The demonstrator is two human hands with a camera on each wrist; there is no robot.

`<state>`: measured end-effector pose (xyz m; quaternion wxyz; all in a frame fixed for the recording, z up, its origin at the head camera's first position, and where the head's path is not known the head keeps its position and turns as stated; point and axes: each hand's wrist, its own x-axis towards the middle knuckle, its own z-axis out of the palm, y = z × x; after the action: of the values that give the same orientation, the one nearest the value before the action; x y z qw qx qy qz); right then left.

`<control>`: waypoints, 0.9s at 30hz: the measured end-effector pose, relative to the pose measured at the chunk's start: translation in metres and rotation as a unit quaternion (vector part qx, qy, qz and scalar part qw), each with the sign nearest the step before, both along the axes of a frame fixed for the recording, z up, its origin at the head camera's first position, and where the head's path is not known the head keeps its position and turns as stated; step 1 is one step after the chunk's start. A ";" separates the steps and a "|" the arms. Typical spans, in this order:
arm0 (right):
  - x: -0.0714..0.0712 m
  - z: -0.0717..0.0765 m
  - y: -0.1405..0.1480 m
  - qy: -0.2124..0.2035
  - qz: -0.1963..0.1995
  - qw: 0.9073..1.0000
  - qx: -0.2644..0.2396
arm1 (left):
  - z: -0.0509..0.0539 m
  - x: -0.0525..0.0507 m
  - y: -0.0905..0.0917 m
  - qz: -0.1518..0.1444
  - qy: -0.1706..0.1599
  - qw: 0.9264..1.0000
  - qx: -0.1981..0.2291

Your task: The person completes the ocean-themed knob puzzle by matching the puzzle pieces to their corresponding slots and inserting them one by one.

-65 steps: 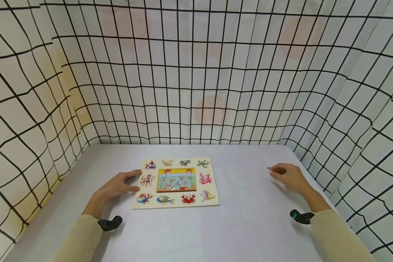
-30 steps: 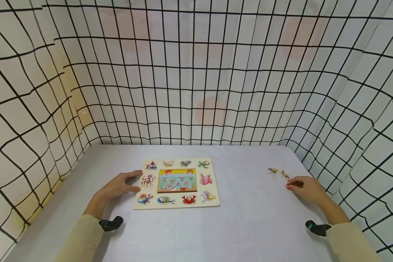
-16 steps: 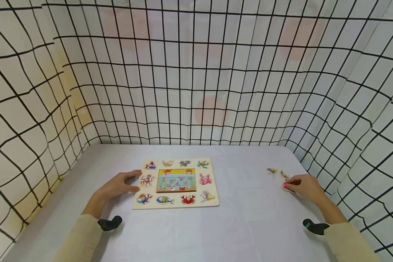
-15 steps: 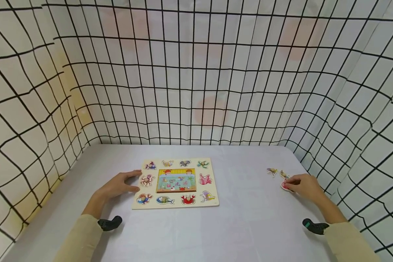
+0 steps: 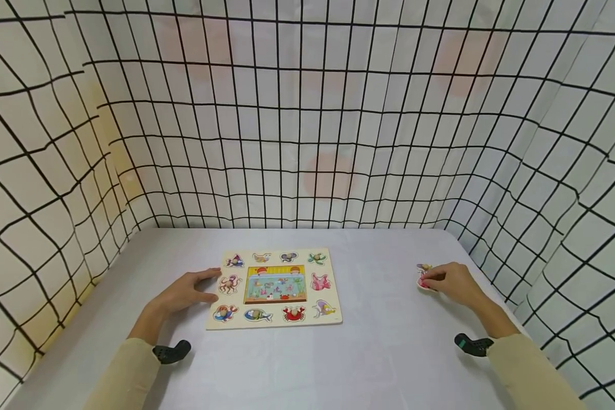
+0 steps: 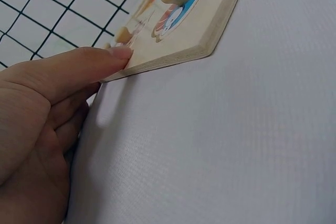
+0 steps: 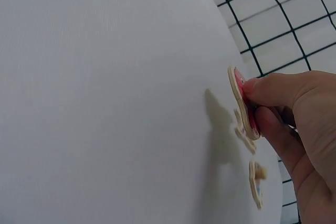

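A wooden knob puzzle board (image 5: 277,326) with sea-animal pictures lies left of centre on the table. My left hand (image 5: 183,290) rests at its left edge, fingers spread, the thumb tip touching the rim in the left wrist view. My right hand (image 5: 453,282), on the table's right side, pinches a pink puzzle piece (image 5: 424,282) between thumb and fingers. In the right wrist view the pink piece (image 7: 245,103) is tilted on edge, held above the table. Below it lie two more puzzle pieces, one partly behind the pink piece (image 7: 245,136) and one with a wooden knob (image 7: 255,182).
A white cloth covers the table (image 5: 359,364). White walls with a black grid net (image 5: 297,142) enclose its back and sides. One loose puzzle piece (image 5: 423,266) shows just beyond my right fingertips in the head view.
My right hand set down a small piece at the right, then took the pink piece. It has since moved left with it, over the loose pieces. My left hand has stayed put.
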<state>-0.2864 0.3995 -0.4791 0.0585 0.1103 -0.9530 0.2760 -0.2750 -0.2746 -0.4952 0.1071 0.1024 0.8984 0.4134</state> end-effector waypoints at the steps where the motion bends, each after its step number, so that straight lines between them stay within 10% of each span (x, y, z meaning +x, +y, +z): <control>1: -0.001 0.000 -0.003 0.002 0.004 1.000 -0.002 | 0.000 0.000 0.000 -0.001 0.000 1.000 -0.001; 27: -0.013 0.014 -0.078 -0.002 0.083 0.995 -0.054 | -0.001 0.000 0.001 -0.001 0.008 1.000 -0.004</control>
<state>-0.2992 0.3216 -0.4655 0.0392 0.1854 -0.9242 0.3315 -0.2754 -0.2735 -0.4958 0.1005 0.1065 0.9009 0.4087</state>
